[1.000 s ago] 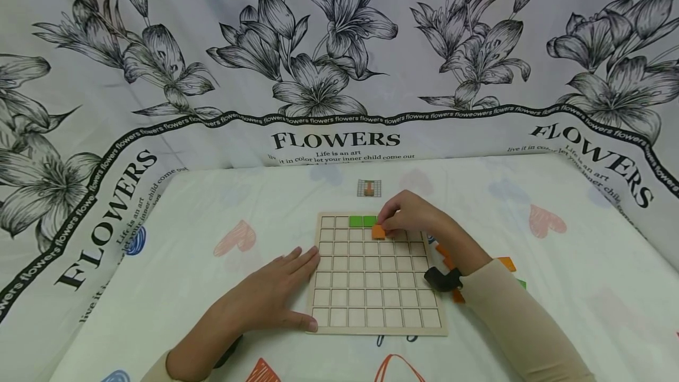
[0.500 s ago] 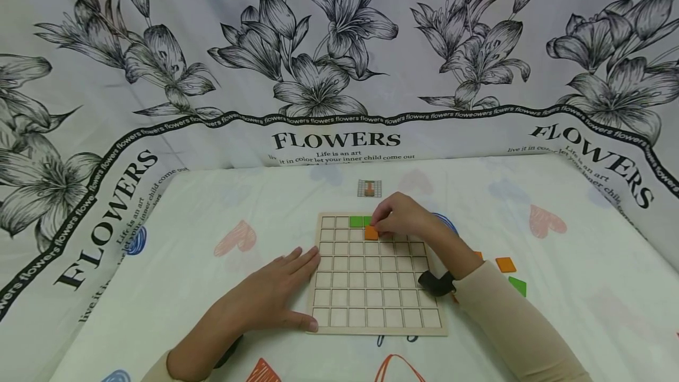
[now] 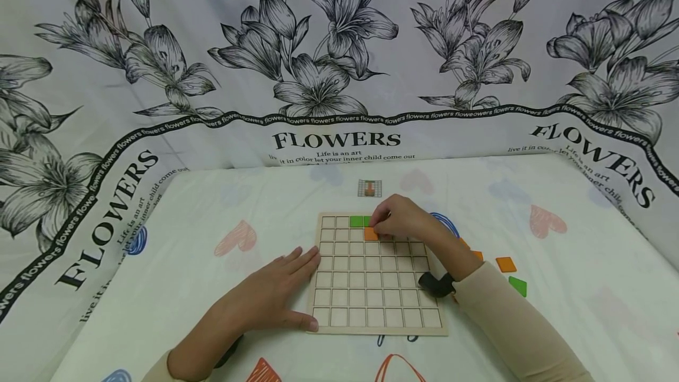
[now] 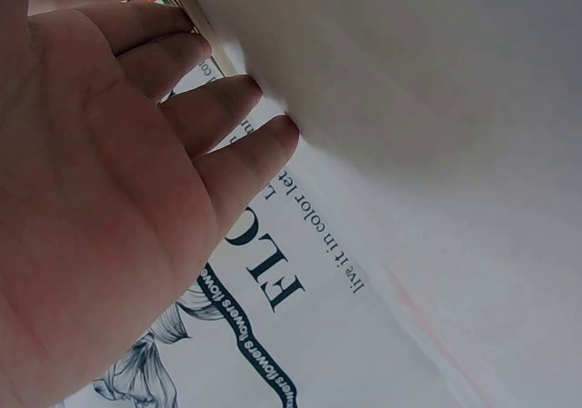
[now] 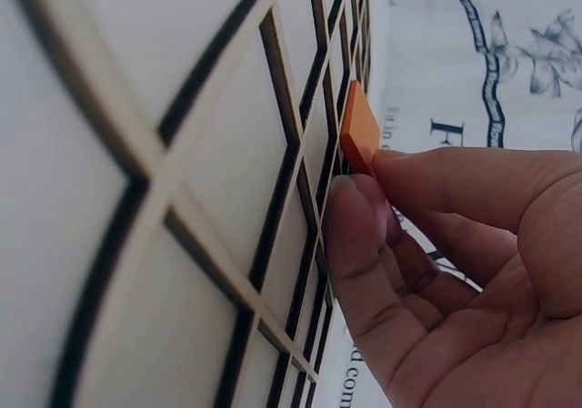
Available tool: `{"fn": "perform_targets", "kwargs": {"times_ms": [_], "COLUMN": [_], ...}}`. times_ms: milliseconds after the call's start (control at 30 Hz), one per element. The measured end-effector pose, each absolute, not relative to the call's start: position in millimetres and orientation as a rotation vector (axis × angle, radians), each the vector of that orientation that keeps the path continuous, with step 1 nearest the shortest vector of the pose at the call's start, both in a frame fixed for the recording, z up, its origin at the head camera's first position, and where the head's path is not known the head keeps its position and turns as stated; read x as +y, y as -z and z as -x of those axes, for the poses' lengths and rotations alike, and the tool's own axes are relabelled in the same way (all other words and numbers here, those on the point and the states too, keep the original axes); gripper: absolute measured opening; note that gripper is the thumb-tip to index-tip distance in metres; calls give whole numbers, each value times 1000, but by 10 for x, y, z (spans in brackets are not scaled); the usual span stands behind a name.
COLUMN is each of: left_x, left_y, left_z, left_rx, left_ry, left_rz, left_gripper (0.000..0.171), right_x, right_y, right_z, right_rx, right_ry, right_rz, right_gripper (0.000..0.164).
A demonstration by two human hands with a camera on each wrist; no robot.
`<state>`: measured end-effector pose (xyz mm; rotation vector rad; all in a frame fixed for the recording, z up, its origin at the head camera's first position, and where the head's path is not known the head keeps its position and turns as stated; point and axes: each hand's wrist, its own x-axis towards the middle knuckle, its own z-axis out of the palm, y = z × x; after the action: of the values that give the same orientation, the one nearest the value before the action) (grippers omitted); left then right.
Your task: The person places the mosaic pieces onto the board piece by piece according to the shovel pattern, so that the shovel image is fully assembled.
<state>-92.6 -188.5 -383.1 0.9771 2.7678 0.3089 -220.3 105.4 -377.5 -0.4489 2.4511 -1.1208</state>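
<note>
A wooden grid board (image 3: 366, 298) lies flat on the patterned cloth. In its far row sit two green square tiles (image 3: 356, 221), side by side; fingers partly cover the right one. My right hand (image 3: 404, 217) pinches an orange square tile (image 3: 370, 234) between thumb and fingers, in the second row below that green tile. Seen by the right wrist camera, the orange tile (image 5: 360, 128) leans at a slight tilt against the grid. My left hand (image 3: 267, 293) lies with spread fingers at the board's left edge, thumb near the front corner. In the left wrist view, its fingers (image 4: 245, 154) are extended.
Behind the board lies a small card (image 3: 369, 188) with a grid picture. Right of the board are loose orange tiles (image 3: 506, 264) and a green tile (image 3: 517, 286), some partly hidden by my right forearm. A flower-printed cloth (image 3: 329, 63) hangs at the back.
My right hand has shifted slightly left with the orange tile, which now sits lower over a cell in the second row. The left hand has stayed put.
</note>
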Motion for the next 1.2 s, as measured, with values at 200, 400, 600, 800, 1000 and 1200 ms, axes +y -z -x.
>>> {"fn": "perform_targets", "kwargs": {"times_ms": [200, 400, 600, 800, 1000, 1200], "left_x": [-1885, -1894, -1883, -1879, -1870, -1872], "left_y": [3835, 3833, 3829, 3819, 3809, 3813], "left_z": [927, 926, 925, 928, 928, 933], "left_rx": [2767, 2773, 2767, 2763, 2751, 2752], "left_ry": [-314, -297, -314, -308, -302, -304], "left_rz": [-971, -961, -980, -980, -942, -954], "left_gripper": [112, 112, 111, 111, 111, 112], "right_x": [1082, 1168, 1379, 1699, 2020, 2239], "right_y": [3770, 3752, 3737, 3727, 3729, 3700], "right_z": [2197, 2203, 2176, 2087, 1937, 1810], "right_rx": [2451, 2496, 2574, 2599, 2610, 2598], "right_ry": [1112, 1080, 1004, 991, 899, 781], "right_rz": [478, 498, 502, 459, 513, 522], "right_gripper": [7, 11, 12, 10, 3, 10]}}
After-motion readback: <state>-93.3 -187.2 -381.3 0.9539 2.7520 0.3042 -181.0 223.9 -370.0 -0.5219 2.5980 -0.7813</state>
